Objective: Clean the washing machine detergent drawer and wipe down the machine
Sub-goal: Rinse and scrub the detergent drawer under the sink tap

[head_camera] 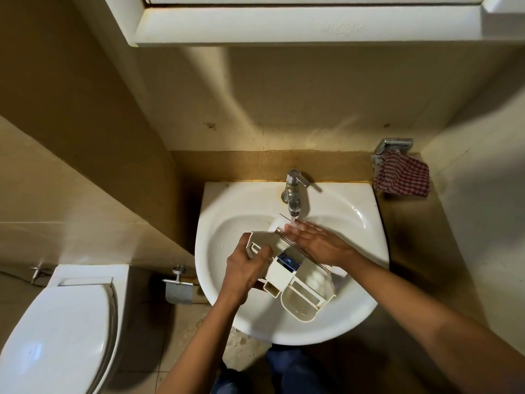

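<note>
A white detergent drawer (295, 282) with a small blue insert lies tilted over the white sink (227, 211). My left hand (244, 267) grips the drawer's left side, fingers curled over its edge. Flat and with straight fingers, my right hand (318, 241) lies on the drawer's far rim under the running water. A thin stream falls from the metal tap (294, 191) onto the fingertips of that hand. The washing machine is not in view.
A red checked cloth (402, 177) hangs on a metal holder at the right wall. A closed white toilet (56, 331) stands at the lower left, with a paper holder (179, 288) beside the sink. A white cabinet (284, 27) overhangs above.
</note>
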Action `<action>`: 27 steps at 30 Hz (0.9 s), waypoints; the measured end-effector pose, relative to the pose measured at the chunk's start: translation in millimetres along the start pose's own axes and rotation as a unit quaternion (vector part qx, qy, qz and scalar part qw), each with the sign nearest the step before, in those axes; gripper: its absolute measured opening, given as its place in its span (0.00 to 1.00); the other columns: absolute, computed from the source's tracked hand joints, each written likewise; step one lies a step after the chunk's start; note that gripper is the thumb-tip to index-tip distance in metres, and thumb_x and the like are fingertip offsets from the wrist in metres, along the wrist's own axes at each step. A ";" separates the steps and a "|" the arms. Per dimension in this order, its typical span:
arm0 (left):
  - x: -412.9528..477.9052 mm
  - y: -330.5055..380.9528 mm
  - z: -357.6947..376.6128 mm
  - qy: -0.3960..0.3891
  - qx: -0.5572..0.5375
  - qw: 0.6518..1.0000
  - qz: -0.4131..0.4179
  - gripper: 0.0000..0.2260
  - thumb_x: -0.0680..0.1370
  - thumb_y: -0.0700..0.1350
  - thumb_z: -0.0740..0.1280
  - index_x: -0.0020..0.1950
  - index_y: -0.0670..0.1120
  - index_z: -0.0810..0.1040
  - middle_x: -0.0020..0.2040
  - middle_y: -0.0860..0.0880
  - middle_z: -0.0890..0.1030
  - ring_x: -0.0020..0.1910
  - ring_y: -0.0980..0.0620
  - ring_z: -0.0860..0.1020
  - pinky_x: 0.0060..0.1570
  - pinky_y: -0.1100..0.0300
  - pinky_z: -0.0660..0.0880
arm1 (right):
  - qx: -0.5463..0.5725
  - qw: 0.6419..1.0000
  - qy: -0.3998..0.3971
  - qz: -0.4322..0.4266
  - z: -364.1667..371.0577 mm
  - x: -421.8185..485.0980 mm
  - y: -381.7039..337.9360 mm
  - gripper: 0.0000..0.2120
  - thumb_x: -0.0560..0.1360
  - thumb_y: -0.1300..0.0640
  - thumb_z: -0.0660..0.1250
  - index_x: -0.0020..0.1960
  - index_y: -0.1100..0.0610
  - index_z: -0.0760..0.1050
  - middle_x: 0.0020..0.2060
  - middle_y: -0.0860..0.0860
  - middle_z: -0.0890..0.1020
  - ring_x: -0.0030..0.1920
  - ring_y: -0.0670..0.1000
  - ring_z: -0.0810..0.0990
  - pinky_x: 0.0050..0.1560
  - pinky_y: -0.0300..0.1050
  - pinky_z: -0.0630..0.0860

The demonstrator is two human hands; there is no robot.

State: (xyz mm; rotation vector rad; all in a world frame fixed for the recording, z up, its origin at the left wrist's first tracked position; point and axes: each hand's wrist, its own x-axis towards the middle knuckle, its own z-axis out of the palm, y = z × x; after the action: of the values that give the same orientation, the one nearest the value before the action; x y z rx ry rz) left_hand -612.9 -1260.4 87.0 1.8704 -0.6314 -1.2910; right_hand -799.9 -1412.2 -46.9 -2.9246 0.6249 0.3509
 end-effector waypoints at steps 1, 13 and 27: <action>0.0 0.2 -0.6 0.002 0.005 1.000 0.002 0.09 0.76 0.45 0.65 0.55 0.54 0.76 0.43 0.49 0.81 0.26 0.59 0.78 0.25 0.58 0.76 | -0.017 1.000 -0.001 -0.009 3.4 -3.4 -0.1 0.26 0.77 0.56 0.50 0.76 0.54 0.60 0.73 0.51 0.65 0.74 0.52 0.62 0.72 0.49 0.61; 3.4 -3.0 -15.9 0.050 0.015 0.999 0.014 0.06 0.75 0.45 0.66 0.50 0.55 0.77 0.45 0.49 0.83 0.36 0.49 0.81 0.28 0.58 0.77 | 0.030 0.999 0.037 -0.001 6.0 5.0 -15.0 0.25 0.78 0.56 0.51 0.75 0.52 0.62 0.74 0.48 0.64 0.75 0.51 0.60 0.68 0.47 0.68; -1.5 -17.9 -39.5 0.146 -0.094 0.985 -0.007 0.07 0.65 0.55 0.67 0.42 0.60 0.78 0.43 0.50 0.83 0.45 0.44 0.83 0.46 0.40 0.80 | 0.265 0.934 0.234 0.055 6.3 -33.1 -13.1 0.19 0.75 0.67 0.64 0.63 0.55 0.76 0.63 0.45 0.77 0.61 0.44 0.74 0.62 0.36 0.69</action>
State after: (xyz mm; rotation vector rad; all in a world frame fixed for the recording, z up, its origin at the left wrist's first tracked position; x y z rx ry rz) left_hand -577.1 -1236.6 81.1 1.8599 -0.3296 -1.0188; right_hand -825.1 -1386.4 -43.6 -2.4429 0.7928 -0.4573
